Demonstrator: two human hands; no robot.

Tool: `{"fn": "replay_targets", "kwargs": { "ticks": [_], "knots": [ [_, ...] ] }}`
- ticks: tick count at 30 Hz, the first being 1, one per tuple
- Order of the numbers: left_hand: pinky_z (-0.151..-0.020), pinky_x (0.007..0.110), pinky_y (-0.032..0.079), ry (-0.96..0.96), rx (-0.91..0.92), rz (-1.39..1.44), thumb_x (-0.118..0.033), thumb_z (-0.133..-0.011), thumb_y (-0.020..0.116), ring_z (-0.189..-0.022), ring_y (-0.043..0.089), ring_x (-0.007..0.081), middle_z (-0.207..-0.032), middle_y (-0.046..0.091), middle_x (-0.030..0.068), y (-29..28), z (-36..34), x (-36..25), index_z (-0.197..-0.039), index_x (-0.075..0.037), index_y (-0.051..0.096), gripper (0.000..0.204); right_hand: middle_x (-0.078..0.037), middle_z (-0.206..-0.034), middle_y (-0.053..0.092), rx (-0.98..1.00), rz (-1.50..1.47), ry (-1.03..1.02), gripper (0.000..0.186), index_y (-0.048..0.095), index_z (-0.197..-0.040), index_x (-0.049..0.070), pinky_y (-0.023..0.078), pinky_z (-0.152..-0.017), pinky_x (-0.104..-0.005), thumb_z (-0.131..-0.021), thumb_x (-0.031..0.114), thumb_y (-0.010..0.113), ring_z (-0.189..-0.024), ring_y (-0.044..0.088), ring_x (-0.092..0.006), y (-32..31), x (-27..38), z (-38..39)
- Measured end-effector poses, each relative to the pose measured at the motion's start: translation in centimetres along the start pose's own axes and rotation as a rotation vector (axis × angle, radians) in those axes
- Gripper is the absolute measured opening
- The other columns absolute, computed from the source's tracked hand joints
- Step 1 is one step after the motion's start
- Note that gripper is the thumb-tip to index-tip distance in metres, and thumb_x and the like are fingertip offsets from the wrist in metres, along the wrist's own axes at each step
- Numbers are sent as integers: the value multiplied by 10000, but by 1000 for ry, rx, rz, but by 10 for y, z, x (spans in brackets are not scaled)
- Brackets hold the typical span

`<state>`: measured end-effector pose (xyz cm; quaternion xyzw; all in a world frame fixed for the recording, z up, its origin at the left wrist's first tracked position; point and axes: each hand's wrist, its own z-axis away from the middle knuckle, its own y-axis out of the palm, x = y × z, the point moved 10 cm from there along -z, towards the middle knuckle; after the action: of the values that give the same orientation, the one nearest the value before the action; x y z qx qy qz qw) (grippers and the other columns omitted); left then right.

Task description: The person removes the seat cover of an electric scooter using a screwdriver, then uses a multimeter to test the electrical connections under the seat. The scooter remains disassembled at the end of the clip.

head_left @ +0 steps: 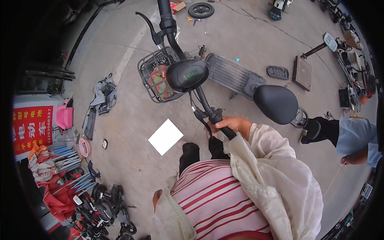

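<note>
A black electric bike stands in front of me on the concrete, with its handlebar (pixel 172 36) running from the top down toward me. My right hand (pixel 233 124), in a cream sleeve, is closed around the near handlebar grip (pixel 224 130), next to the brake lever. The bike's black display head (pixel 187 75) sits mid-bar, a wire basket (pixel 157 76) with a coloured cloth inside lies to its left, and the ribbed footboard (pixel 234 75) and black seat (pixel 277 104) are to its right. My left hand (pixel 157 199) hangs by my side, mostly hidden by the sleeve.
Another person (pixel 354 140) in a blue top stands at right, one black shoe (pixel 312 130) near the seat. A white square (pixel 165 136) lies by my feet. Grey body panels (pixel 102 98), a pink chair (pixel 64 116) and small bikes (pixel 104 204) are at left; a loose wheel (pixel 201 10) lies at the top.
</note>
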<state>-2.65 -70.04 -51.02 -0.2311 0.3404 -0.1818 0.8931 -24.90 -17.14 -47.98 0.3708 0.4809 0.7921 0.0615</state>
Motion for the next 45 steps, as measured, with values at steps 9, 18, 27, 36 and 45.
{"fn": "replay_targets", "kwargs": {
  "ticks": [9, 18, 27, 36, 45],
  "knots": [
    [-785, 310, 506, 48, 56, -149, -226, -947, 597, -862, 633, 197, -968, 680, 143, -20, -63, -44, -1159, 32, 588, 333, -93, -1108, 595, -176, 256, -26, 700, 544, -1237, 10, 441, -905, -327, -777, 503, 734, -1003, 573, -196, -13, 9, 5],
    [-794, 313, 507, 98, 149, -151, -236, -951, 587, -873, 641, 203, -976, 683, 149, -47, -155, -58, -1159, 35, 586, 341, -48, -1071, 605, -1019, 525, -580, 402, 563, -1219, 12, 440, -847, -278, -968, 325, 554, -937, 539, -112, 10, 185, 37],
    [-778, 310, 505, 37, 209, -58, -238, -960, 558, -850, 634, 200, -957, 676, 141, -122, -261, -11, -1175, 38, 570, 350, -22, -968, 628, -1298, 672, -925, 223, 599, -1131, 10, 450, -719, -211, -950, 139, 584, -797, 552, -62, 123, 237, -33],
    [-761, 307, 502, -2, 262, -78, -239, -967, 534, -830, 627, 197, -947, 669, 134, -205, -374, -9, -1189, 40, 557, 357, -59, -1085, 620, -1542, 770, -787, 294, 566, -1214, -2, 469, -707, -225, -959, 143, 563, -856, 591, -100, 144, 232, -89],
    [-743, 305, 500, 147, 324, -69, -241, -974, 510, -811, 620, 193, -937, 662, 128, -236, -505, -79, -1202, 42, 543, 365, -54, -1101, 626, -1818, 967, -953, 330, 567, -1226, -5, 474, -773, -240, -938, 150, 611, -883, 578, -90, 134, 306, -67]
  ]
}}
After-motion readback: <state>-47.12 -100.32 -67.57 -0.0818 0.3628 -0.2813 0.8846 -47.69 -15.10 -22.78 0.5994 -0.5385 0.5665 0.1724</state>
